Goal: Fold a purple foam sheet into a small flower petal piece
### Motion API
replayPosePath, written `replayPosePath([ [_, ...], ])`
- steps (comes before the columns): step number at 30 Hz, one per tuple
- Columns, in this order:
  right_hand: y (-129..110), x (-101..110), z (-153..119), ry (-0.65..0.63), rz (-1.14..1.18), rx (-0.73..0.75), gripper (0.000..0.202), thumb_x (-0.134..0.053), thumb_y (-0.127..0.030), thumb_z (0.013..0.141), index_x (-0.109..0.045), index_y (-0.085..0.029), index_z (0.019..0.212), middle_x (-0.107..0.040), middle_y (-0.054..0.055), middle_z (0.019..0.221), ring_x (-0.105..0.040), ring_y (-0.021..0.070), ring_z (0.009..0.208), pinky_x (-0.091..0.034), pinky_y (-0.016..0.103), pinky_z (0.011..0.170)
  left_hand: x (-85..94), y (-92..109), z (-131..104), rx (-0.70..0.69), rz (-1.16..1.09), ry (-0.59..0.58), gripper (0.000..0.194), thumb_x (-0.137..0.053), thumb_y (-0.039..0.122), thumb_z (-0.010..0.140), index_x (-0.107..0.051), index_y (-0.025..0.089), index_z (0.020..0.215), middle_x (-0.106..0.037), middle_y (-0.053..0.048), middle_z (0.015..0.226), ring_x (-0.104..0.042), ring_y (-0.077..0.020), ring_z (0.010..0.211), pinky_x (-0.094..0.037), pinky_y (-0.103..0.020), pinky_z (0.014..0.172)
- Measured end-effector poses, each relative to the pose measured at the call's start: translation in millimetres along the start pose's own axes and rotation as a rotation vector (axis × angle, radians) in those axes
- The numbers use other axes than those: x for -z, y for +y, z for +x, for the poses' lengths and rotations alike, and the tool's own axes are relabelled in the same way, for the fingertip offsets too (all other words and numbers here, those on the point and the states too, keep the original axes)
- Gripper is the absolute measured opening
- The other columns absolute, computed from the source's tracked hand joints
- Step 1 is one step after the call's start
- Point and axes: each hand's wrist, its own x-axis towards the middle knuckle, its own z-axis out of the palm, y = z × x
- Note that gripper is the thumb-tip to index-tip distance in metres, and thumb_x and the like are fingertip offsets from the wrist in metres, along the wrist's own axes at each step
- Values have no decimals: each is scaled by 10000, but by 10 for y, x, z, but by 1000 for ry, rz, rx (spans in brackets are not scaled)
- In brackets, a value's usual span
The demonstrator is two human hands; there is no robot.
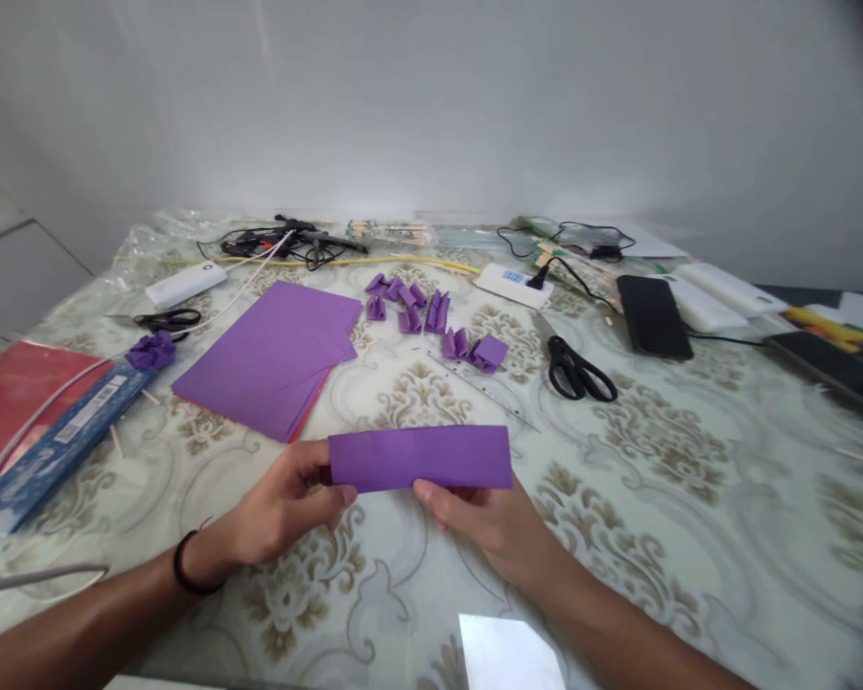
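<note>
A strip of purple paper (421, 456) is held level above the table, between both hands. My left hand (288, 503) pinches its left end, thumb in front. Under the lower edge, my right hand (485, 522) grips the strip with the thumb on its front, the other fingers mostly hidden behind. Beyond the strip lie several small folded purple paper pieces (411, 319) in a loose cluster. To the left of them is a stack of purple paper sheets (266, 355), with a red edge showing underneath. A clear ruler (481, 386) lies just past the strip.
Black-handled scissors (579, 374) lie at right, another pair (165, 319) at left near a crumpled purple paper (151, 351). A black phone (654, 316), a white power strip (514, 285) and tangled black cables (294, 241) sit farther back. A red and blue packet (58, 422) is at far left.
</note>
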Motion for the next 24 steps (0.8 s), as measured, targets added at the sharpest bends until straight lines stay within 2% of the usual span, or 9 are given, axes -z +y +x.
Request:
replayPosePath([
  [6,-33,-20,-43,-44,-26,-65,199,-814,-415,841,-768,-241,927,-668,-1,670,-668,226,691,-554,331,642,-13,-39,3,-86,-18,48,226,-670,342,968,-639,167,828,-558,30,660,-501,-108,604,-445,-201,594],
  [10,-15,-87,-83,-6,-16,-75,260,-795,-434,852,-794,-232,1016,-759,30,816,-726,254,810,-602,364,757,-95,-56,-21,-84,0,89,225,-702,325,960,-646,169,808,-578,28,663,-495,-109,611,-429,-198,582],
  [13,54,-102,-82,-15,-40,-79,305,-800,-461,846,-787,-207,1014,-790,62,920,-737,276,876,-610,403,819,-151,-67,-43,-59,14,115,173,-705,324,961,-699,171,880,-581,31,663,-467,-106,583,-408,-197,544],
  [19,195,-72,-19,-35,-36,-34,324,-794,-526,829,-757,-210,889,-749,57,824,-696,250,764,-588,366,674,-142,-72,-49,-66,63,120,192,-685,333,971,-715,166,881,-577,30,639,-444,-101,551,-431,-205,544],
  [21,195,-69,-15,-33,-38,-23,288,-790,-500,836,-741,-217,851,-726,44,789,-675,234,736,-572,343,647,-143,-73,-55,-59,90,110,181,-680,337,968,-709,166,917,-639,6,699,-513,-121,593,-474,-220,577],
  [24,188,-81,-27,-26,-47,-12,255,-782,-470,838,-727,-221,830,-704,37,769,-655,224,717,-554,328,628,-175,-87,-73,-92,156,117,191,-714,330,940,-696,172,1045,-738,-49,908,-655,-182,789,-569,-282,744],
])
